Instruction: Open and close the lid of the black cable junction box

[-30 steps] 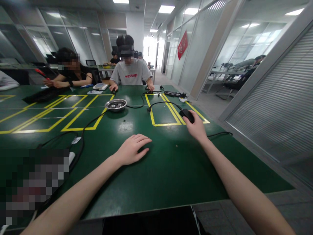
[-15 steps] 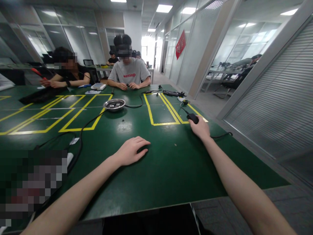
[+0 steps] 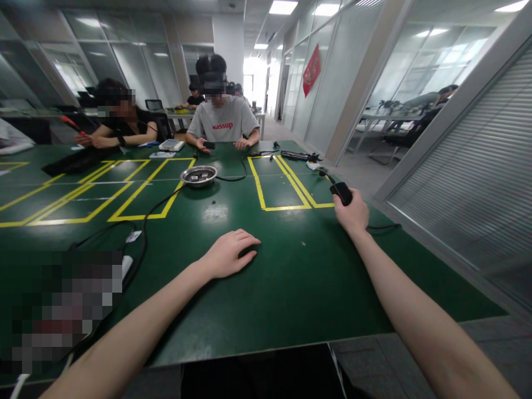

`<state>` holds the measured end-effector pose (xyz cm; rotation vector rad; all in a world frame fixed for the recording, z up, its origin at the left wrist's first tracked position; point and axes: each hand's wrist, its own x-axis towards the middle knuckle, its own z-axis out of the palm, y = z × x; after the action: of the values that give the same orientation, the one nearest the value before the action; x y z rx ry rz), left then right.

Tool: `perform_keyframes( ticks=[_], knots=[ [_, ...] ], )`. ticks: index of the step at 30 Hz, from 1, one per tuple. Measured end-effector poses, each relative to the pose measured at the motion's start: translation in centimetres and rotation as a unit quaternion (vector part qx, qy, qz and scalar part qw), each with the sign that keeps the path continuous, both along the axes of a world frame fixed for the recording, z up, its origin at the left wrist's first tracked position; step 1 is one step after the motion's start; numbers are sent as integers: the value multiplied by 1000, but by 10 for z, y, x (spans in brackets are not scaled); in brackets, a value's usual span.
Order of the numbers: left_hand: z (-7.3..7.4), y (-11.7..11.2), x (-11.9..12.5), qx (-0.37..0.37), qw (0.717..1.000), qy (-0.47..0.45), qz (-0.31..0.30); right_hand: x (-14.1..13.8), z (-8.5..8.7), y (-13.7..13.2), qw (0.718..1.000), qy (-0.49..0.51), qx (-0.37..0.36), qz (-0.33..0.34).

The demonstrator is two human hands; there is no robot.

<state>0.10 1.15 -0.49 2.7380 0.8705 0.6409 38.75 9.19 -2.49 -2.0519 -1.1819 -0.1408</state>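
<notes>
Gripping a black corded block (image 3: 341, 193) in the right hand (image 3: 353, 213), fingers wrapped round its near end, by the right edge of the table (image 3: 266, 310); cannot tell whether fully lifted. Resting the left hand (image 3: 230, 253) palm-down towards the near edge, fingers loosely extended, thumb apart, with nothing visible in its grasp. Judging by the grip, partway through handling: already taken in hand, not yet released, with cord leading towards the far right corner. Farther off, left of the middle, contained in a steel bowl (image 3: 199, 185): small silvery metal pieces (image 3: 205, 175). At the far edge: a seated co-worker (image 3: 222, 119).
</notes>
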Motion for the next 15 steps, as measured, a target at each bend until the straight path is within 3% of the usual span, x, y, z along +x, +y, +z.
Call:
perform_keyframes(
  ticks=[5,9,15],
  knots=[
    [0,0,1,-5,1000,0,-3,4,-4,3,998,-28,-56,11],
    [1,0,2,-11,1000,0,-1,5,0,0,986,-89,-121,65],
    [1,0,2,-16,1000,1,-2,7,2,0,977,-131,-144,92]
  ],
)
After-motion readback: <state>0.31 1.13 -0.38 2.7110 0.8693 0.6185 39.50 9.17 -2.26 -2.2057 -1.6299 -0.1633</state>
